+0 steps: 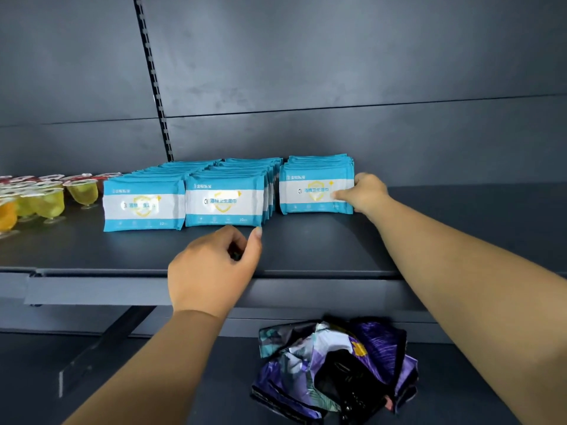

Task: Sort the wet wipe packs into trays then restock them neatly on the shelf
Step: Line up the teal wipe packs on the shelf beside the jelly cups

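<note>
Up on the dark shelf [306, 240], three rows of wet wipe packs [224, 200] stand upright, the right hand [365, 191] gripping the right row's front corner, the left hand [214, 265] loosely curled, holding nothing, just below the middle row, rear packs mostly hidden.

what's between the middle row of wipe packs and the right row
Nothing: the head view shows only bare dark shelf between the middle row and right row.

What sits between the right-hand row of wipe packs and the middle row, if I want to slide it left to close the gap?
Nothing visible: only bare shelf lies between the right row and the middle row. The right hand grips its right end; the left hand hovers before the middle row.
</note>
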`<action>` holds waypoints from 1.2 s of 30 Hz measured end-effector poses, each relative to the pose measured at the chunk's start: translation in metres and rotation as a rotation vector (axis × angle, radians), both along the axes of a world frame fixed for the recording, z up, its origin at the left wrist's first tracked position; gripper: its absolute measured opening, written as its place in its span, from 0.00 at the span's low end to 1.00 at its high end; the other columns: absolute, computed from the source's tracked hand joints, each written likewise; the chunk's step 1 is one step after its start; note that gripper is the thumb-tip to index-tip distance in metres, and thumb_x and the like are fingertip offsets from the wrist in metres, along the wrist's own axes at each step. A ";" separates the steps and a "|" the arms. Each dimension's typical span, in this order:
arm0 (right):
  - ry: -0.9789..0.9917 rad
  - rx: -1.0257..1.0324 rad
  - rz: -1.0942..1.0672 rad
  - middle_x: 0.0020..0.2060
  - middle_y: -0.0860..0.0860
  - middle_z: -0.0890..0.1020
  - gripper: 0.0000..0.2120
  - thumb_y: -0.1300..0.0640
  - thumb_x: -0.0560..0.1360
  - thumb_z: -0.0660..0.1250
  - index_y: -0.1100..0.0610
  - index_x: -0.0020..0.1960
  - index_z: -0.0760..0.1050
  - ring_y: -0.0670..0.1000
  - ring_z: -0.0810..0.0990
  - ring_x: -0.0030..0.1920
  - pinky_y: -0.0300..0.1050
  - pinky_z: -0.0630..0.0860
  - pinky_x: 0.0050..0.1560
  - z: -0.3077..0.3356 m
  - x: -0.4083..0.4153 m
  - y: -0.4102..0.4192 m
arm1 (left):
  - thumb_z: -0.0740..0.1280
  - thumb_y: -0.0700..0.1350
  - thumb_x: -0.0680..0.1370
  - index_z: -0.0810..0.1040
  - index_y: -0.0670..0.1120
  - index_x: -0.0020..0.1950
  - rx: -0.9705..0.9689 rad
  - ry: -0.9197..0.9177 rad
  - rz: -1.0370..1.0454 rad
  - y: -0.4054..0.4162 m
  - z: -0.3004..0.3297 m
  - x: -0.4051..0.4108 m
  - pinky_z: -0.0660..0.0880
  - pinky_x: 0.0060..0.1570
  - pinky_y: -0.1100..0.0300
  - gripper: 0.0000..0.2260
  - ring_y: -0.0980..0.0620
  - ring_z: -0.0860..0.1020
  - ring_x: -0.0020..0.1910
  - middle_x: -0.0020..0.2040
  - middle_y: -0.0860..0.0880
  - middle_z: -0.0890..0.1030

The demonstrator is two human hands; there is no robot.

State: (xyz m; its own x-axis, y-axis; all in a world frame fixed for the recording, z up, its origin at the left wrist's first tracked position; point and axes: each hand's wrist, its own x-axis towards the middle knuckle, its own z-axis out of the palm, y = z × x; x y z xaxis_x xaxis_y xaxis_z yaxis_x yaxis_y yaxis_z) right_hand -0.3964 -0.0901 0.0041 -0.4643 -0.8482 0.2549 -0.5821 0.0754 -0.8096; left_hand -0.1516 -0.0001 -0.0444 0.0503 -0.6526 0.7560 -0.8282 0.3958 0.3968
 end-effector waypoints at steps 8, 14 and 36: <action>0.217 0.035 -0.176 0.59 0.56 0.77 0.18 0.54 0.74 0.68 0.59 0.61 0.71 0.57 0.75 0.59 0.41 0.67 0.47 0.008 0.012 0.054 | 0.57 0.59 0.77 0.71 0.51 0.34 0.042 -0.014 -0.041 0.001 0.005 -0.001 0.59 0.28 0.63 0.17 0.51 0.70 0.34 0.28 0.53 0.70; 0.492 -0.141 -0.156 0.54 0.54 0.79 0.09 0.53 0.75 0.66 0.57 0.53 0.77 0.55 0.74 0.57 0.42 0.68 0.52 -0.008 0.055 0.149 | 0.62 0.54 0.77 0.77 0.47 0.44 0.012 0.114 -0.162 0.008 0.008 0.002 0.65 0.39 0.57 0.12 0.42 0.75 0.45 0.42 0.45 0.80; 0.259 0.544 0.245 0.48 0.56 0.83 0.10 0.56 0.76 0.65 0.61 0.49 0.80 0.58 0.79 0.52 0.46 0.71 0.53 -0.487 0.145 0.345 | 0.58 0.52 0.72 0.79 0.42 0.38 0.985 -0.071 -0.367 0.291 -0.478 0.092 0.71 0.43 0.59 0.16 0.44 0.79 0.38 0.37 0.47 0.82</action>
State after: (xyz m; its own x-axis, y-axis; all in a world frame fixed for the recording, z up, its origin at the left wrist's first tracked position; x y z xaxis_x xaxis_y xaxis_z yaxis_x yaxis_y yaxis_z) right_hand -0.2513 0.2553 -0.4829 -0.2220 -0.9612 -0.1637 -0.8058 0.2754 -0.5242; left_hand -0.0591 0.2914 -0.5221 -0.2987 -0.9464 -0.1227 -0.7564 0.1564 0.6351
